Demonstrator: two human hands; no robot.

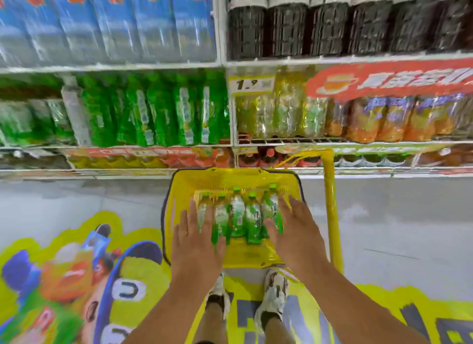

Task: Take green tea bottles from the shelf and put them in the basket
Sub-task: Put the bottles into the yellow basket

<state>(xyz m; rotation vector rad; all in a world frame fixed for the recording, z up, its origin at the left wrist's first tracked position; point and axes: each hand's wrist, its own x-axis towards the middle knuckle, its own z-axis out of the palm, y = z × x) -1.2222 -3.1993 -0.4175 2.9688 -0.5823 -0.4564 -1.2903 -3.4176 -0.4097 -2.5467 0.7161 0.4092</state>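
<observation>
1. Five green tea bottles (238,215) lay side by side in the yellow basket (179,184), directly between and under the two hands, caps pointing away from the person toward the shelf (112,68)
2. Their long axes ran straight away from the body, parallel to both forearms
3. The left hand (195,241) rested flat on the leftmost bottles, fingers straight and spread, gripping nothing
4. The right hand (294,228) lay likewise on the rightmost bottle, fingers extended, nothing pinched
5. The hands were apart, flanking the row, each about equally near it
6. More green bottles (163,113) stood upright on the shelf ahead and above the left hand, well beyond the basket; judging by position, the left hand was the nearer for another reach
7. The basket's upright handle (330,202) stood just right of the right hand
</observation>
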